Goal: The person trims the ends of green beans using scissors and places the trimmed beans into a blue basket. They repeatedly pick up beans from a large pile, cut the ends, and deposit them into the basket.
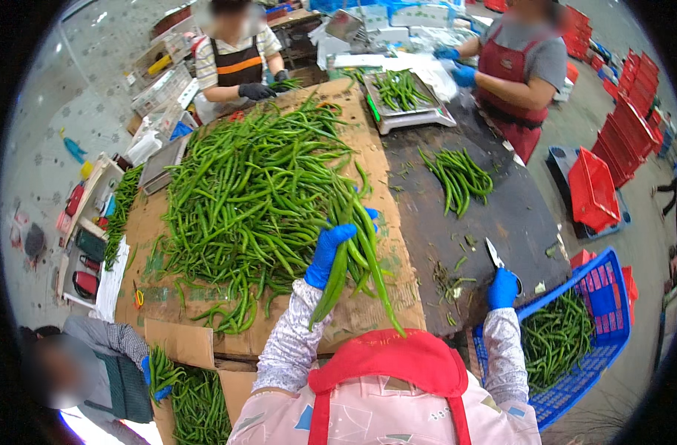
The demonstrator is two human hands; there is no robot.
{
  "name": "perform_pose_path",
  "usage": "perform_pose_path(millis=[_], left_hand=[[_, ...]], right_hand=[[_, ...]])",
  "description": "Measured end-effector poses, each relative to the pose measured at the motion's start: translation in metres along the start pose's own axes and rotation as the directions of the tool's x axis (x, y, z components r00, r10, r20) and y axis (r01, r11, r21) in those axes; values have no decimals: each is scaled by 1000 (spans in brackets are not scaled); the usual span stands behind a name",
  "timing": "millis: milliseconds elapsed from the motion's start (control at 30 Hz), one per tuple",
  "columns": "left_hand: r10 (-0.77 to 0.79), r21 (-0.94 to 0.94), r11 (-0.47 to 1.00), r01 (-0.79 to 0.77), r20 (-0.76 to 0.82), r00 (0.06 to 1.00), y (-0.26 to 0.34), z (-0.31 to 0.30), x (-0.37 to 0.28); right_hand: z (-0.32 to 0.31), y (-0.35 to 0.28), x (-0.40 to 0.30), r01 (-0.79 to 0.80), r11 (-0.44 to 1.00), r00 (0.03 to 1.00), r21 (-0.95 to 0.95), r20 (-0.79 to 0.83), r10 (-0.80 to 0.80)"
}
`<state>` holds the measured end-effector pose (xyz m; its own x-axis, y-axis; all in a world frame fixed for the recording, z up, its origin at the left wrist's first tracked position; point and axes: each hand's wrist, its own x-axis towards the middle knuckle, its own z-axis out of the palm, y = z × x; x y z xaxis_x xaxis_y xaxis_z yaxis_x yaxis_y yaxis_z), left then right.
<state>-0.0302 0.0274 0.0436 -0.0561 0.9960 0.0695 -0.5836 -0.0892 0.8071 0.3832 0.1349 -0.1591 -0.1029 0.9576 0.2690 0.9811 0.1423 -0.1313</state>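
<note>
A bunch of long green chili peppers (344, 267) is gripped in my left hand (331, 250), which wears a blue glove. The bunch hangs over the cardboard, beside the near right side of a large pile of green chilies (243, 194). My right hand (503, 289), also gloved in blue, holds scissors (494, 253) with the blades pointing away from me over the dark tabletop (516, 222). Cut stems and leaf scraps (447, 281) are scattered left of the scissors. Farther off on the dark surface lies a loose bundle of chilies (458, 178).
A weighing scale (416, 119) carrying chilies stands at the far side. A blue plastic crate (600, 356) of chilies is at my right. Co-workers stand at the far left and far right; another at lower left holds chilies over a box (227, 395). Orange-handled scissors (138, 297) lie on the cardboard (394, 245).
</note>
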Motion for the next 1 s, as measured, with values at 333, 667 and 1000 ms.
perform_pose_path(millis=[333,667,1000], left_hand=[[96,363,928,-83,-17,995,14,-1,-25],[12,678,734,-46,54,998,24,10,-19],[135,943,244,-228,200,970,24,8,-21]], right_hand=[[-28,21,7,-38,997,999,72,-30,40],[-17,34,-3,5,1000,983,-23,184,0],[-67,13,-2,-488,347,855,801,519,4]])
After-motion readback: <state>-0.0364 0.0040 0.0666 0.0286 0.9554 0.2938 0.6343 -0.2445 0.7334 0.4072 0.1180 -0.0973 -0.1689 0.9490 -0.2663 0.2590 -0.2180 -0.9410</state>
